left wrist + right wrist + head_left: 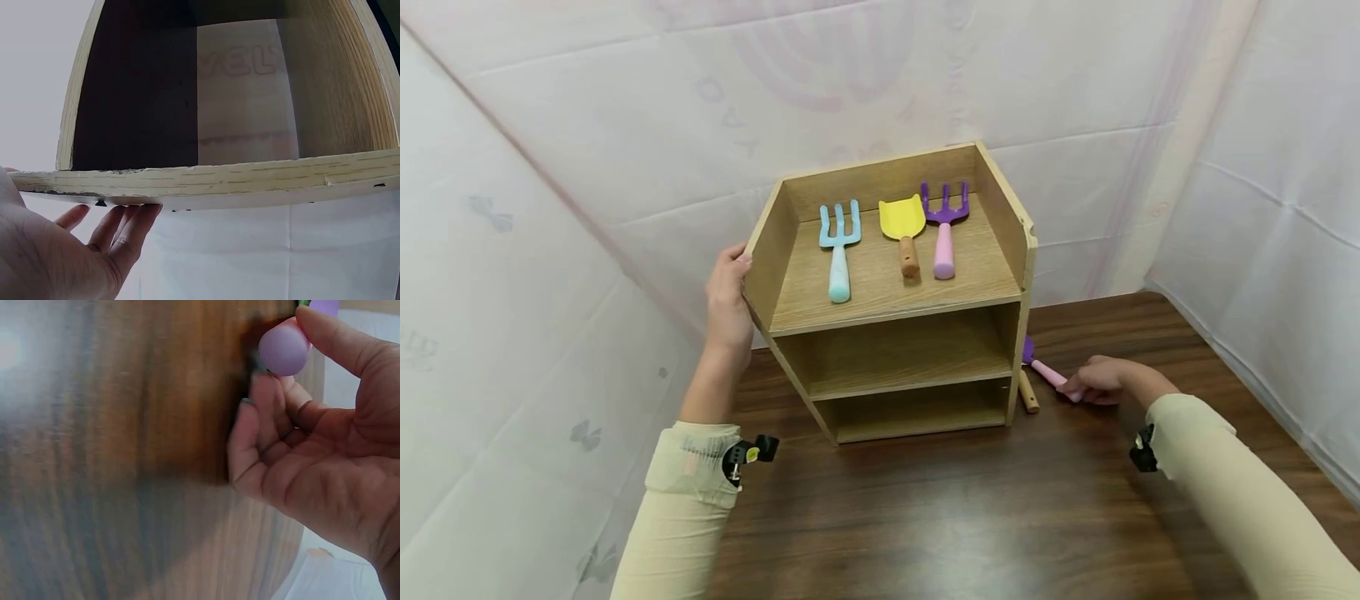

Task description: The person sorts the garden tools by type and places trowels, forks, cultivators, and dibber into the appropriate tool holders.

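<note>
My left hand [728,304] grips the left side panel of a small wooden shelf unit [887,392], its fingers against the outer face in the left wrist view. On the unit's top lie a light-blue hand fork [838,258], a yellow shovel with a wooden handle [908,258] and a purple hand fork with a pink handle [943,246]. Right of the unit, my right hand [1101,381] pinches the pink handle end of a purple-headed garden tool [1048,372]. The unit hides most of that tool's head. In the right wrist view the rounded handle end [284,351] sits between thumb and fingers.
Beside the unit's right side a wooden handle [1028,393] pokes out, the rest of its tool hidden. The unit stands on a dark wooden table [925,517]. Pale printed sheets [625,100] hang behind and at both sides.
</note>
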A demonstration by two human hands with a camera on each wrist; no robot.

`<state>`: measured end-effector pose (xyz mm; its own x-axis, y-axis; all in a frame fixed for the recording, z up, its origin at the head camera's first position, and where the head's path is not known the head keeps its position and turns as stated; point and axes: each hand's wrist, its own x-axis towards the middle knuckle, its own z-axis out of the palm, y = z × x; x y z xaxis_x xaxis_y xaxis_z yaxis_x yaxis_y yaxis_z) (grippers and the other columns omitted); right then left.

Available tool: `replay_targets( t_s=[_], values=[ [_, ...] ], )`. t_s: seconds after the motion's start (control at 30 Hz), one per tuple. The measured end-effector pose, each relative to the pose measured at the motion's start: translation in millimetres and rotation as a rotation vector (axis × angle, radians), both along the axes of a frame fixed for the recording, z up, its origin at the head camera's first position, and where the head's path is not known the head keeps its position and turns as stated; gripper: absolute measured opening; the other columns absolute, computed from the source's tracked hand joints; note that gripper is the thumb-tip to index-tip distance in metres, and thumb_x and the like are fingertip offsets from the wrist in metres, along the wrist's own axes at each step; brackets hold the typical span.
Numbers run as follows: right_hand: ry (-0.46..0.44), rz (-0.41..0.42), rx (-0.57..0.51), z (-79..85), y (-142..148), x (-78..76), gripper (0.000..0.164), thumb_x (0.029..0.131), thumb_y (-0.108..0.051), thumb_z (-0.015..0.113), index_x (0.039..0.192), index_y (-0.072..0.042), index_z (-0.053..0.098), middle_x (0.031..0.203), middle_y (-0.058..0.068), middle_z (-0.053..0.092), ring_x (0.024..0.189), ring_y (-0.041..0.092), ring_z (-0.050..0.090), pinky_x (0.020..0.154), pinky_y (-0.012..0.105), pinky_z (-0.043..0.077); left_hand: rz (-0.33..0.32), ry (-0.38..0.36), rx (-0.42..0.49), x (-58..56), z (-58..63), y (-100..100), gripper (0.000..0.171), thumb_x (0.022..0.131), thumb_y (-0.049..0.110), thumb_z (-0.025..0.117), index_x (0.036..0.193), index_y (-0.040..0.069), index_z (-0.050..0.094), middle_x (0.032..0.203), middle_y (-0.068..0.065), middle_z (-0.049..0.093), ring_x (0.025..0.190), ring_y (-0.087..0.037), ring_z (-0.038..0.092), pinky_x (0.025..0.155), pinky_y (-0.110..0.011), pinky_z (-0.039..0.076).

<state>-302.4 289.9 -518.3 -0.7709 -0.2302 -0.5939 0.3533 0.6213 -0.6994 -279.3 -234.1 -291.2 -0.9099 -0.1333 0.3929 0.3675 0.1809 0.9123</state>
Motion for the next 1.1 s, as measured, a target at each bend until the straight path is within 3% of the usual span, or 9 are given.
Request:
replay_targets(
  t_s=[0.1, 0.23, 0.4, 0.53, 0.8, 1.1],
  values=[
    [-0.048, -0.019, -0.038, 1.5, 7.1, -1.9, 0.019, 0.1, -0.03, 0.068, 0.087, -0.016, 0.072, 0.081, -0.008, 0.065, 0.085, 0.011, 0.065, 0.081, 0.028, 0.054, -0.012, 0.007, 0.004, -0.4, -0.7, 1.9, 0.04, 0.107, 0.035, 0.038, 0.134, 0.017, 0.063, 0.114, 0.004, 0.062, 0.099, -0.015, 0.059, 0.085, -0.03, 0.048],
    [-0.059, -0.032, -0.128, 0.2, 14.8, -3.5, 0.019, 0.103, -0.023, 0.063, 0.105, -0.006, 0.072, 0.086, -0.004, 0.065, 0.086, 0.01, 0.071, 0.082, 0.028, 0.055, -0.001, 0.017, 0.011, -1.0, -1.1, 1.8, 0.039, 0.106, 0.033, 0.038, 0.132, 0.017, 0.064, 0.113, 0.003, 0.063, 0.097, -0.015, 0.059, 0.085, -0.03, 0.047],
    [0.02, -0.025, -0.208, -8.5, 20.5, 3.9, 0.041, 0.107, -0.017, 0.056, 0.134, 0.012, 0.052, 0.102, 0.005, 0.072, 0.088, 0.011, 0.076, 0.08, 0.028, 0.061, 0.007, 0.007, -0.002, -0.3, -2.0, 1.0, 0.041, 0.107, 0.033, 0.038, 0.134, 0.018, 0.063, 0.113, 0.003, 0.062, 0.097, -0.015, 0.059, 0.084, -0.031, 0.047],
    [0.046, -0.047, -0.267, -14.8, 26.1, 16.2, 0.053, 0.109, -0.016, 0.054, 0.148, 0.017, 0.039, 0.109, 0.007, 0.075, 0.094, 0.011, 0.076, 0.084, 0.029, 0.064, -0.015, -0.001, -0.011, -1.8, -2.5, 2.9, 0.042, 0.106, 0.032, 0.038, 0.136, 0.016, 0.062, 0.114, 0.004, 0.063, 0.098, -0.015, 0.059, 0.085, -0.031, 0.048],
    [0.05, -0.144, -0.355, -2.2, 35.9, 26.7, 0.049, 0.11, -0.022, 0.059, 0.142, 0.015, 0.052, 0.107, 0.003, 0.078, 0.097, 0.01, 0.077, 0.089, 0.028, 0.064, -0.011, 0.007, -0.02, -2.4, -0.5, 2.3, 0.042, 0.105, 0.03, 0.039, 0.136, 0.013, 0.063, 0.111, 0.002, 0.063, 0.095, -0.013, 0.06, 0.083, -0.028, 0.049],
    [0.041, -0.091, -0.43, 21.0, 38.2, 22.3, 0.033, 0.11, -0.015, 0.056, 0.131, 0.011, 0.06, 0.106, 0.002, 0.079, 0.096, 0.009, 0.078, 0.091, 0.028, 0.064, 0.001, 0.01, -0.026, -2.7, 0.1, -2.5, 0.047, 0.106, 0.032, 0.039, 0.141, 0.011, 0.062, 0.113, 0.003, 0.064, 0.094, -0.013, 0.06, 0.082, -0.028, 0.049]
  ],
)
